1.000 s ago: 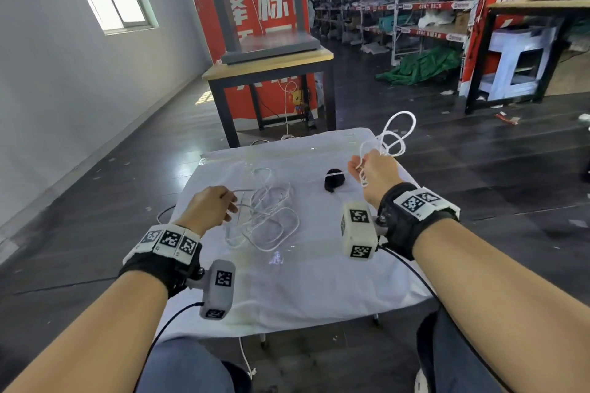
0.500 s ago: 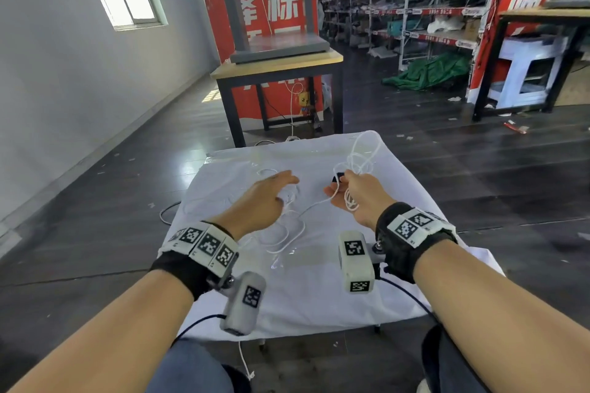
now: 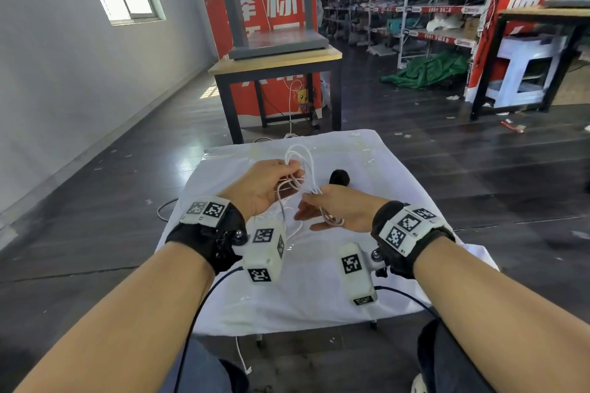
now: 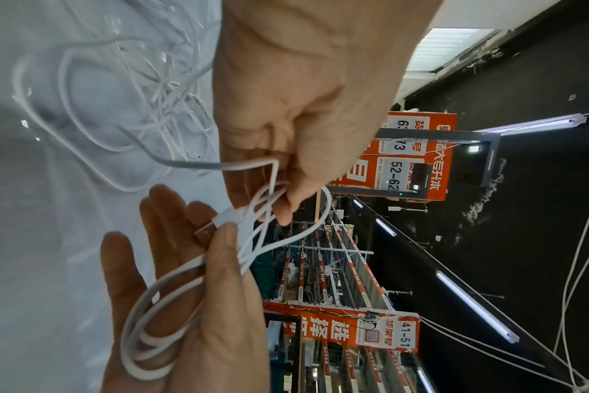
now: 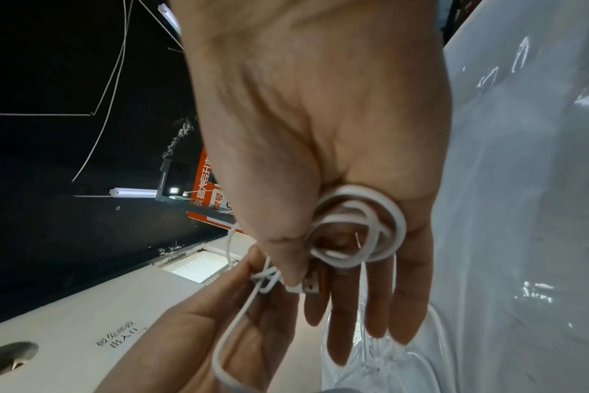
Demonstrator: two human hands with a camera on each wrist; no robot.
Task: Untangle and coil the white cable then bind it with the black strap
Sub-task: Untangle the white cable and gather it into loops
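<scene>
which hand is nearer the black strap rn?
Right. The right hand sits just in front of the black strap; the left hand is farther off to its left.

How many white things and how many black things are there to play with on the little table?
White: 1, the white cable, held in the left hand and right hand.
Black: 1, the black strap, lying on the table.
Total: 2.

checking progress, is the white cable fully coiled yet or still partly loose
Partly loose. A few loops of the white cable sit in the right hand; the left hand pinches uncoiled strands.
</scene>
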